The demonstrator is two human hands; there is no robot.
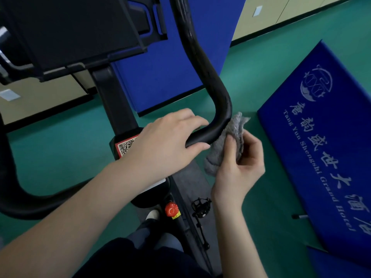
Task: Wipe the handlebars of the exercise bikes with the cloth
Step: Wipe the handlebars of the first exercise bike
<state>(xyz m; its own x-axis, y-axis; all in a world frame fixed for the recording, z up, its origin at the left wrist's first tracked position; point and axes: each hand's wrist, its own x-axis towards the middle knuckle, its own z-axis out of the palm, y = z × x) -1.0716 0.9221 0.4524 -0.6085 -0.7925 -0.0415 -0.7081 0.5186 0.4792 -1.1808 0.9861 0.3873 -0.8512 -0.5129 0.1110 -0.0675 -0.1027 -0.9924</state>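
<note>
The black handlebar [208, 81] of an exercise bike curves down from the top centre and bends left at mid-frame. My left hand [170, 141] grips the lower bar just left of the bend, fingers curled over the top and thumb underneath. My right hand [239, 165] holds a grey cloth [230, 137] bunched between thumb and fingers, pressed against the outer underside of the bend. The other side of the handlebar [14, 189] loops along the left edge.
The bike's black console [76, 31] fills the upper left, above the post with a QR sticker [125, 146]. A red knob [171, 210] and a pedal [200, 207] sit below. Blue mats [325, 141] lie on the green floor at right; a blue panel [172, 57] stands behind.
</note>
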